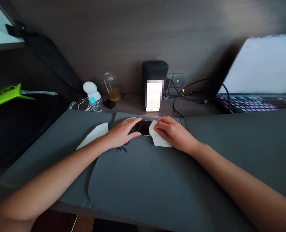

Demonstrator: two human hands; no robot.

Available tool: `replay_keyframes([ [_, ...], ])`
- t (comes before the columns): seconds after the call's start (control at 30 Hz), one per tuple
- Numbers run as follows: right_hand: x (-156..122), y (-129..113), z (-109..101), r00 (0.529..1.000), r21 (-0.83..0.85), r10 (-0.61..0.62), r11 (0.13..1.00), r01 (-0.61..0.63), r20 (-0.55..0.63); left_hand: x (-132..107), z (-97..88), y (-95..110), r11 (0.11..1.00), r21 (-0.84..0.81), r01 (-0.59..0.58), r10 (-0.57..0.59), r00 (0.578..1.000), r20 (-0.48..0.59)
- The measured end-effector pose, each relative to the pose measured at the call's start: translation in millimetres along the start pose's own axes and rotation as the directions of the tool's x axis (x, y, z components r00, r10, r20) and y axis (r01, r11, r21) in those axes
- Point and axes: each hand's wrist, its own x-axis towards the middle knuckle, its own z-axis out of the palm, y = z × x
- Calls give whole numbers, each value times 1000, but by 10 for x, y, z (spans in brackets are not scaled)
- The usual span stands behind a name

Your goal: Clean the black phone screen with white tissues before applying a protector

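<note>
A black phone [144, 127] lies flat on the grey desk mat [143, 180] near its far edge. My left hand [121, 132] rests on the phone's left end, fingers together and pressed down on it, a ring on one finger. My right hand [173, 132] presses a white wipe [157, 138] against the phone's right end, fingers curled over the cloth. A second white sheet [94, 134] lies on the mat under my left wrist.
At the back stand a black speaker [155, 75] with a lit white label, a glass jar of amber liquid [112, 87], a small bottle [94, 103], white earphones and a black fob. An open laptop [261, 80] sits at the right, with cables beside it.
</note>
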Motion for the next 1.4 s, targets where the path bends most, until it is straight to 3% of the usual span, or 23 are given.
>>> replay_keyframes([
  [0.13, -44, 93, -75, 994, 120, -53, 992, 41, 92, -6, 3, -4, 1000, -1, 1, -1, 1000, -4],
  [0.27, -85, 199, -84, 997, 81, 69, 994, -68, -17, -10, -3, 7, 1000, -6, 4, -4, 1000, 5],
  [0.33, -82, 170, -60, 996, 38, 67, 997, -65, -58, -11, -1, 7, 1000, -8, 8, -8, 1000, 4],
  [0.47, -76, 121, -82, 998, 122, -30, 992, 22, 58, -7, 12, -1, 1000, -12, 12, -12, 1000, -4],
  [0.53, -71, 131, -92, 996, 172, -26, 985, 10, 88, -4, 12, 1, 1000, -12, 9, -9, 1000, -5],
  [0.63, -40, 114, -39, 999, 138, 35, 990, -34, -3, -1, 4, 12, 1000, -5, 3, -3, 1000, 2],
  [0.7, -15, 82, 4, 1000, 121, 12, 993, -8, -28, -3, -2, 18, 1000, 1, 12, -12, 1000, 4],
  [0.8, -7, 106, -1, 993, 206, -92, 976, 75, 76, -7, -3, 15, 1000, 5, 17, -17, 1000, -3],
  [0.87, -19, 177, -38, 990, 248, -93, 967, 63, 110, -6, 2, 7, 1000, 5, 8, -8, 1000, -3],
  [1.0, -29, 241, -49, 1000, 170, 15, 985, -15, 1, -2, 14, -8, 1000, 5, -11, 11, 1000, -3],
  [1.17, -29, 180, -29, 988, 227, -123, 969, 100, 91, -7, 17, -10, 1000, 9, 10, -10, 1000, -4],
  [1.33, -47, 231, -54, 1000, 148, -9, 989, 9, -4, -5, 9, -7, 1000, 1, -8, 8, 1000, -1],
  [1.4, -41, 204, -45, 1000, 133, -27, 991, 26, 7, -1, 4, -2, 1000, 0, -14, 14, 1000, -2],
])
